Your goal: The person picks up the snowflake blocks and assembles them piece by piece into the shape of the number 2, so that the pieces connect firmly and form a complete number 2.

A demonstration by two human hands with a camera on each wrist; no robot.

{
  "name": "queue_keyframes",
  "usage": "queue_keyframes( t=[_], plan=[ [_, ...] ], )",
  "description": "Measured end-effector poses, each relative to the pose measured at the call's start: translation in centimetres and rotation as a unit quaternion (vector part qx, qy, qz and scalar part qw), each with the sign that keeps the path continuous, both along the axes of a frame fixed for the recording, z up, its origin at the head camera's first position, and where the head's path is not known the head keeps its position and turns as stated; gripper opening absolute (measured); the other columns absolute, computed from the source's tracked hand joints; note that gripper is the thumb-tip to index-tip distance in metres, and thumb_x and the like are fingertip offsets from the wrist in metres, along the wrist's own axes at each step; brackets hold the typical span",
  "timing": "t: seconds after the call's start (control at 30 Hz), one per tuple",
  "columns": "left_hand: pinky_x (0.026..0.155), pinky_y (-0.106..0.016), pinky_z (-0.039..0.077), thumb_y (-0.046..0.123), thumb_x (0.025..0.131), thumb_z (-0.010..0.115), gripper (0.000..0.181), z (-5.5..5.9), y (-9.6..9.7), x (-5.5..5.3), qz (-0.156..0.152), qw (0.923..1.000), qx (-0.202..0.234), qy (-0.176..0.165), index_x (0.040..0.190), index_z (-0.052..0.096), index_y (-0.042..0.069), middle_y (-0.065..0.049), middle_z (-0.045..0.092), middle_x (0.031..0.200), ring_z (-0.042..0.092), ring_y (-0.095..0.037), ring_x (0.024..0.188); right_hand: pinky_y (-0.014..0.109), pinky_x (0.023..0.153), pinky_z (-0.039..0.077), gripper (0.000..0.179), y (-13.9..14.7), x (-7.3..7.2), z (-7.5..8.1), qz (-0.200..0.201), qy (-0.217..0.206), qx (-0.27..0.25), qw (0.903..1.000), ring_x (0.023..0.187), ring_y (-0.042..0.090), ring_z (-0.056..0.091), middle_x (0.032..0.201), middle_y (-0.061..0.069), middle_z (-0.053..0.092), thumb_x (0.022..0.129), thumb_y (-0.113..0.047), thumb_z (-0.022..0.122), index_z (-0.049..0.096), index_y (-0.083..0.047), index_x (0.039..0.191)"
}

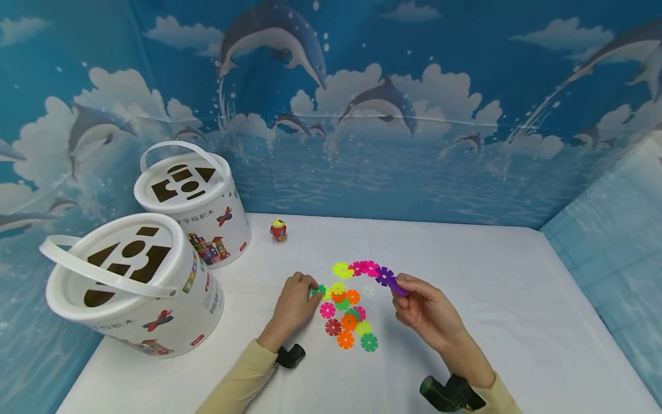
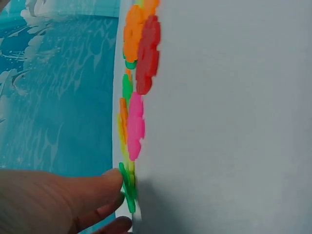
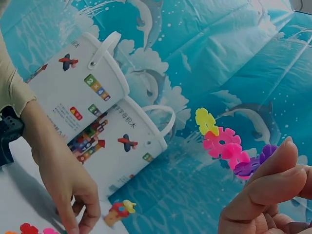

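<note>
While our right hand pinched a purple notched plastic disc between thumb and fingers, the curved chain of flower-shaped plastic discs it belonged to reached out leftward from our fingertips — another purple, then two bright pink ones and a yellow at the far end. Our left hand pinched a thin green notched plastic disc at the left edge of a loose cluster of multicoloured flower-shaped discs, where orange, pink, red, green and yellow pieces lay, some overlapping, on the white table. That cluster sat between our two hands, with a pale see-through disc near its upper right. Off to our left stood two white plastic buckets with handles and shape-cut lids, one in front of the other — and just right of the rear one, a small red-and-yellow toy figure. A blue dolphin-printed backdrop hung behind.
</note>
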State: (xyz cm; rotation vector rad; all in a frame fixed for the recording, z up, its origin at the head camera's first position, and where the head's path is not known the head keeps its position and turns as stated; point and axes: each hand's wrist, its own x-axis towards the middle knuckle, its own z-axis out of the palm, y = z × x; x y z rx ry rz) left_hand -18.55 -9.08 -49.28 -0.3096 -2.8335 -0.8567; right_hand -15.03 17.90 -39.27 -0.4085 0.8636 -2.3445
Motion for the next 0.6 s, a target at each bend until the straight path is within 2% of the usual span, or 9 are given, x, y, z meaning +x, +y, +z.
queue_keyframes(
  t=[0.1, 0.17, 0.33, 0.4, 0.5, 0.6],
  plan=[
    [0.060, -0.028, 0.041, 0.014, 0.082, 0.075, 0.014, -0.1, -0.1, -0.1, -0.004, 0.9999, 0.008, 0.014, 0.081, 0.063, 0.009, -0.004, 0.054, 0.087, 0.045, -0.018, 0.074, 0.017, 0.057, 0.045, 0.036, -0.1, 0.1, 0.1, -0.015, 0.016, 0.020, 0.9996, 0.062, 0.012, 0.060, 0.077, 0.004, 0.064, 0.105, -0.010, 0.021, 0.056, -0.006, 0.096],
    [0.058, -0.027, 0.039, 0.012, 0.080, 0.077, 0.015, -0.1, -0.1, -0.2, -0.010, 0.9996, 0.024, 0.011, 0.078, 0.062, 0.009, -0.004, 0.054, 0.083, 0.044, -0.017, 0.070, 0.016, 0.057, 0.046, 0.034, -0.1, 0.1, 0.2, -0.023, 0.028, 0.032, 0.9988, 0.061, 0.011, 0.060, 0.076, 0.004, 0.063, 0.105, -0.010, 0.022, 0.055, -0.006, 0.096],
    [0.058, -0.026, 0.041, 0.008, 0.077, 0.079, 0.020, -0.2, -0.2, -0.5, -0.029, 0.9945, 0.096, -0.033, 0.087, 0.063, 0.007, -0.001, 0.052, 0.075, 0.046, -0.013, 0.065, 0.015, 0.054, 0.045, 0.032, -0.3, 0.1, 0.2, -0.041, 0.056, 0.070, 0.9951, 0.057, 0.009, 0.058, 0.072, 0.002, 0.062, 0.105, -0.009, 0.026, 0.055, -0.007, 0.093],
    [0.058, -0.025, 0.042, 0.007, 0.076, 0.080, 0.023, 0.0, -0.2, -0.5, -0.033, 0.9925, 0.110, -0.043, 0.092, 0.063, 0.006, 0.001, 0.052, 0.075, 0.047, -0.011, 0.064, 0.015, 0.054, 0.045, 0.030, -0.4, 0.1, 0.2, -0.048, 0.064, 0.089, 0.9929, 0.056, 0.008, 0.057, 0.071, 0.001, 0.061, 0.104, -0.010, 0.028, 0.055, -0.008, 0.092],
    [0.058, -0.024, 0.042, 0.009, 0.077, 0.079, 0.017, 0.6, -0.1, -0.3, -0.052, 0.9930, 0.095, -0.046, 0.088, 0.066, 0.009, 0.005, 0.051, 0.070, 0.047, -0.009, 0.062, 0.014, 0.053, 0.044, 0.029, -0.7, 0.2, 0.1, -0.057, 0.069, 0.109, 0.9900, 0.055, 0.008, 0.057, 0.070, 0.000, 0.061, 0.104, -0.010, 0.029, 0.055, -0.009, 0.090],
    [0.057, -0.023, 0.043, 0.014, 0.078, 0.079, 0.010, 2.3, 0.1, 0.5, -0.095, 0.9881, 0.091, -0.079, 0.082, 0.070, 0.012, 0.009, 0.053, 0.068, 0.048, -0.007, 0.061, 0.015, 0.052, 0.044, 0.028, -1.0, 0.2, 0.2, -0.067, 0.074, 0.127, 0.9868, 0.053, 0.008, 0.056, 0.069, 0.000, 0.060, 0.104, -0.011, 0.031, 0.055, -0.009, 0.089]
  ],
)
